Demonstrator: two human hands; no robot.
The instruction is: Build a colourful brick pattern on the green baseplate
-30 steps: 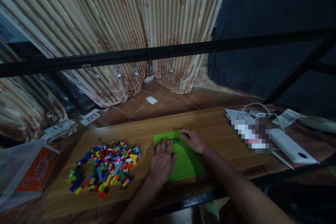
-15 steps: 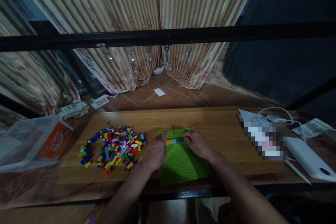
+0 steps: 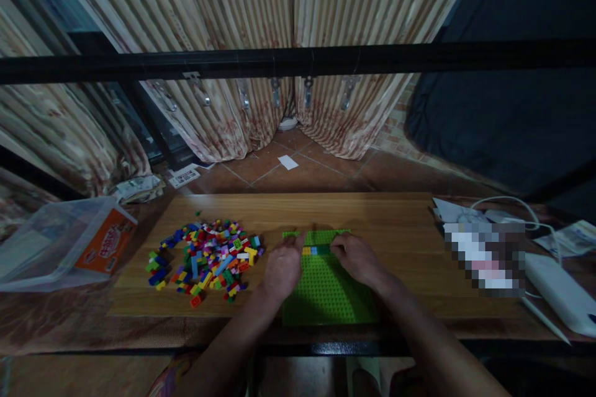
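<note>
A green studded baseplate (image 3: 330, 301) lies on the wooden board in front of me. Across its far part runs a short row of toy bricks (image 3: 314, 250), with yellow, light blue and dark green showing. My left hand (image 3: 283, 267) is closed at the row's left end, its fingers pressed together and partly hiding the bricks. At the right end, my right hand (image 3: 357, 258) has its fingers curled down onto the dark green part. Both fingertips are hard to make out in the dim light.
A loose pile of coloured bricks (image 3: 212, 257) spreads over the left of the wooden board (image 3: 395, 214). Beyond it stands a clear plastic box (image 3: 60, 242) with an orange label. At right lie a white power bank (image 3: 559, 291), a white pen (image 3: 546, 321) and cables. A black bar (image 3: 298, 62) crosses ahead.
The view has turned slightly, so everything sits a little further right. Both hands stay at the ends of the brick row; the right fingers look more curled.
</note>
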